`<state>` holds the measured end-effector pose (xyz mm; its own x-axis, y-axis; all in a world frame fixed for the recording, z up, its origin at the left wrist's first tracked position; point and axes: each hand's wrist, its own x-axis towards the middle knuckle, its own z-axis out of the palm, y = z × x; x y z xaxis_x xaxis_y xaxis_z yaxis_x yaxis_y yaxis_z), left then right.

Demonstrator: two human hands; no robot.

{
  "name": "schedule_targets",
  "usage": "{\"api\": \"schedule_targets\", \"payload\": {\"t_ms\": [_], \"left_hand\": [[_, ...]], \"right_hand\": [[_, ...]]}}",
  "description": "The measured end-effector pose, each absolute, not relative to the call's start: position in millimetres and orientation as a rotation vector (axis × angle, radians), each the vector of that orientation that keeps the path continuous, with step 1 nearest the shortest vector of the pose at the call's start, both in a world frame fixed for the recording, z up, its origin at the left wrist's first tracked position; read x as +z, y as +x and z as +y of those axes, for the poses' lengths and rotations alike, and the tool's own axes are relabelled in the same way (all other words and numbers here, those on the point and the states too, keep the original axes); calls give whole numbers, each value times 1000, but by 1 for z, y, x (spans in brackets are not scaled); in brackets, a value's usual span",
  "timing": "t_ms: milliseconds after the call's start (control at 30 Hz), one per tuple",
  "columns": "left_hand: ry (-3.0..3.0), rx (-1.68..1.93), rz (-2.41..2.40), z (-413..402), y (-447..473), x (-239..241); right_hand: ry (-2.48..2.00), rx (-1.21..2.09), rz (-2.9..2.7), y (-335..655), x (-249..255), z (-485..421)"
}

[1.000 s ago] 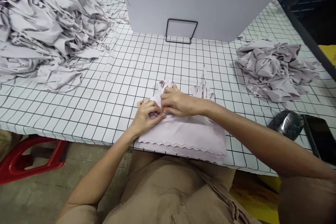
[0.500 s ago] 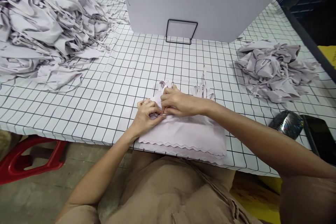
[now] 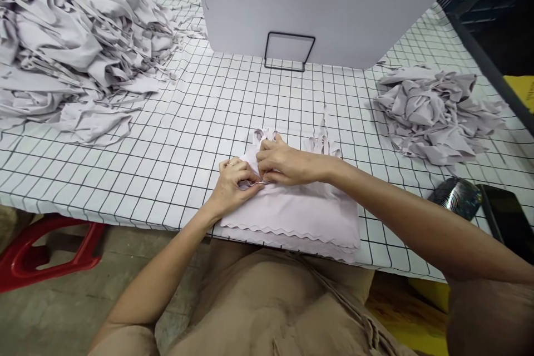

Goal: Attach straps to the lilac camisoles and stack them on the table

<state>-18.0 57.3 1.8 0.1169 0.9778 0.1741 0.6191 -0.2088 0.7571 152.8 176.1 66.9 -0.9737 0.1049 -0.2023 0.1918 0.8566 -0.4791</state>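
A stack of pale pink fabric pieces (image 3: 300, 214) with wavy-cut lower edges lies at the table's front edge. Gathered straps or ties (image 3: 321, 146) stick out at its far side. My left hand (image 3: 233, 183), with a ring on one finger, pinches the top piece near its left part. Right beside it, my right hand (image 3: 283, 162) has its fingers closed on the same cloth, the fingertips of both hands almost meeting. What exactly lies between the fingertips is too small to make out.
Heaped grey-pink fabric (image 3: 75, 39) covers the table's left. A smaller bundle (image 3: 434, 111) lies right. A white board (image 3: 334, 5) with a black wire stand (image 3: 284, 69) rises behind. A shiny rounded object (image 3: 455, 198) and dark phone (image 3: 507, 217) sit near my right forearm. A red stool (image 3: 25, 261) stands below left.
My hands hold nearly the same pose on the cloth. Another person's hand at the far upper left has shifted slightly up, toward the frame's edge.
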Motion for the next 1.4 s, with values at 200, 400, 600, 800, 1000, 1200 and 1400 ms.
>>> {"api": "schedule_targets", "payload": {"t_ms": [200, 400, 600, 800, 1000, 1200, 1400], "left_hand": [[1884, 882, 1549, 57, -18, 3], [1867, 898, 1559, 58, -18, 1], [1790, 895, 1561, 57, -18, 2], [1840, 868, 1571, 60, -19, 2], [1815, 752, 1598, 61, -14, 4], [1805, 783, 1527, 62, -26, -1], [1824, 713, 1515, 63, -28, 13]], "right_hand": [[238, -763, 2911, 152, 63, 174], [309, -734, 3074, 155, 49, 166], [456, -867, 3203, 166, 33, 165], [452, -859, 3276, 159, 32, 157], [442, -921, 3280, 162, 31, 158], [708, -953, 3039, 159, 46, 209], [780, -757, 3010, 138, 89, 239]]}}
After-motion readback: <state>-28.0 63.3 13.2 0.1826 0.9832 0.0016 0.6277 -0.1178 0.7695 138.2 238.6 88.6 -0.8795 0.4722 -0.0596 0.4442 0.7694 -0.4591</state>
